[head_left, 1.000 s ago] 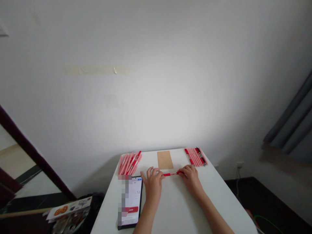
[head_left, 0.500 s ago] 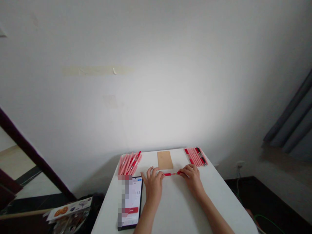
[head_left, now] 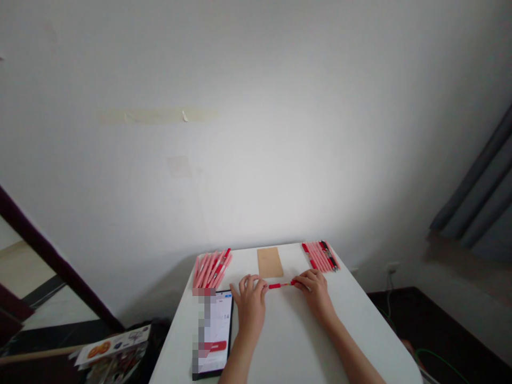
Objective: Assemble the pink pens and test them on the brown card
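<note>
Change: across the last second almost nothing moved; the red pen (head_left: pixel 280 285) stayed level between both hands, and only the phone (head_left: pixel 214 333) counter ticked up.
Meaning: the work on the pen seemed paused mid-grip, its length unchanged as far as could be seen.
Pen: just in front of the brown card (head_left: pixel 269 262), low over the table (head_left: pixel 296 341).
Left hand (head_left: pixel 251 302): in front-left of the card, fingertips pinching the pen's left end, other fingers loosely fanned.
Right hand (head_left: pixel 316 288): in front-right of the card, fingers curled together, pinching the right end.
Piles: pink pens (head_left: pixel 212 268) left of the card, a neater row (head_left: pixel 320 256) to its right.
</note>
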`<state>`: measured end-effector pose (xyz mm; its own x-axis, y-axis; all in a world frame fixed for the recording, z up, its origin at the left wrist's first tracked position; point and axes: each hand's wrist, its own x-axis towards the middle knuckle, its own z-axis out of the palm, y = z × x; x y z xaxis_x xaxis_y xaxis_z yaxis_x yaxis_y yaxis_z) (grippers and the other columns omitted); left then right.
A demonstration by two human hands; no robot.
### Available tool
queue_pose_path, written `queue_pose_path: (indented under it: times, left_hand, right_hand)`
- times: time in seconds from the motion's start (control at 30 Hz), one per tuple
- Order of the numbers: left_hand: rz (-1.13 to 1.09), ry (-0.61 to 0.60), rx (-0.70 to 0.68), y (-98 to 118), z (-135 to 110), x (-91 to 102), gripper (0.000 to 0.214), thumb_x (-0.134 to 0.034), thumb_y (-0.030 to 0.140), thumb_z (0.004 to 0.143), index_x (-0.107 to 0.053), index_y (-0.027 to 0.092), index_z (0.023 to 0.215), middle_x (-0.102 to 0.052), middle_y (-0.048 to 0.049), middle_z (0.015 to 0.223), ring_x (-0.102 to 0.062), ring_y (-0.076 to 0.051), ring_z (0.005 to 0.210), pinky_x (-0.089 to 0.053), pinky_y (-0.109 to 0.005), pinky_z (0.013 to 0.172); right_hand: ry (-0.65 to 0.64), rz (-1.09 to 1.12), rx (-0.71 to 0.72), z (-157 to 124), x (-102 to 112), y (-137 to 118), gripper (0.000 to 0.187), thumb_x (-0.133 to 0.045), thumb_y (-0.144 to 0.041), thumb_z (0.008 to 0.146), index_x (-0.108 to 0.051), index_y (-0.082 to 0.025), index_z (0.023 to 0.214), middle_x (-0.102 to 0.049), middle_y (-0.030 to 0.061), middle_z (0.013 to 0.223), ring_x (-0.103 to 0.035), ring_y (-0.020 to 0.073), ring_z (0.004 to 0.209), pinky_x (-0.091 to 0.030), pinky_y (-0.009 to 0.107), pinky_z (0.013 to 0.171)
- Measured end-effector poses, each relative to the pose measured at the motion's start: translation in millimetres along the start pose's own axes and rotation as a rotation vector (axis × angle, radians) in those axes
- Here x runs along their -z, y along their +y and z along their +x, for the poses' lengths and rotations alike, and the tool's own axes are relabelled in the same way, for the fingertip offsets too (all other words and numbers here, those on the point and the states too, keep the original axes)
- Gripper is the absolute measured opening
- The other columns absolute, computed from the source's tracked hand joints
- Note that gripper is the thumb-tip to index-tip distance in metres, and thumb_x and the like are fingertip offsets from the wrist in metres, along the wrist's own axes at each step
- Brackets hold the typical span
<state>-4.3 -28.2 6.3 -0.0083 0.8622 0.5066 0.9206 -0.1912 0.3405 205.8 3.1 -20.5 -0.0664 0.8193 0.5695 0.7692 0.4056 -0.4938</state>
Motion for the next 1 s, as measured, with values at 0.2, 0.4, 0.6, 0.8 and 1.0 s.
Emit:
queue_pose_path:
  times: [0.2, 0.4, 0.6, 0.8, 1.0]
  left_hand:
    - [0.030, -0.011, 0.024, 0.2, 0.3, -1.3, 0.024, -0.042, 0.026, 0.090, -0.065, 0.029, 0.089, -0.062, -0.0017, 0.110, -0.047, -0.024, 0.114, -0.019, -0.071, 0.103]
    - [0.011, -0.008, 0.029, 2.0, 0.3, 1.1, 0.023, -0.043, 0.028, 0.089, -0.066, 0.029, 0.091, -0.062, -0.0029, 0.111, -0.046, -0.025, 0.113, -0.020, -0.070, 0.103]
    - [-0.044, -0.015, 0.027, 2.7, 0.2, 2.6, 0.020, -0.051, 0.025, 0.085, -0.065, 0.031, 0.097, -0.061, -0.0027, 0.111, -0.046, -0.024, 0.113, -0.016, -0.069, 0.105]
    - [-0.009, -0.013, 0.019, 2.2, 0.3, 1.5, 0.017, -0.048, 0.024, 0.087, -0.064, 0.029, 0.090, -0.062, -0.0013, 0.107, -0.049, -0.022, 0.111, -0.018, -0.068, 0.105]
    - [0.013, -0.009, 0.018, 1.8, -0.1, 0.8, 0.023, -0.042, 0.025, 0.090, -0.064, 0.028, 0.087, -0.062, -0.0014, 0.107, -0.049, -0.021, 0.111, -0.018, -0.069, 0.106]
  right_hand:
    - [-0.006, 0.001, 0.002, 0.2, 2.7, -2.9, 0.019, -0.055, -0.035, 0.087, -0.073, -0.031, 0.089, -0.067, 0.0047, 0.085, -0.053, 0.0228, 0.090, -0.041, 0.037, 0.082]
    - [0.000, 0.000, 0.006, 1.0, 1.4, -0.8, 0.020, -0.055, -0.037, 0.087, -0.074, -0.031, 0.088, -0.067, 0.0046, 0.084, -0.054, 0.0222, 0.089, -0.042, 0.036, 0.080]
    - [-0.003, 0.026, -0.007, 0.0, 0.5, 1.0, 0.024, -0.051, -0.040, 0.089, -0.074, -0.030, 0.088, -0.067, 0.0057, 0.085, -0.054, 0.0237, 0.089, -0.041, 0.038, 0.082]
    - [-0.010, 0.038, -0.005, 0.0, 1.4, 0.7, 0.022, -0.053, -0.037, 0.089, -0.074, -0.029, 0.090, -0.067, 0.0050, 0.085, -0.052, 0.0239, 0.090, -0.041, 0.037, 0.082]
    - [-0.006, 0.058, -0.001, -0.6, 0.2, 0.9, 0.022, -0.053, -0.037, 0.088, -0.074, -0.029, 0.089, -0.067, 0.0054, 0.085, -0.052, 0.0237, 0.090, -0.041, 0.038, 0.083]
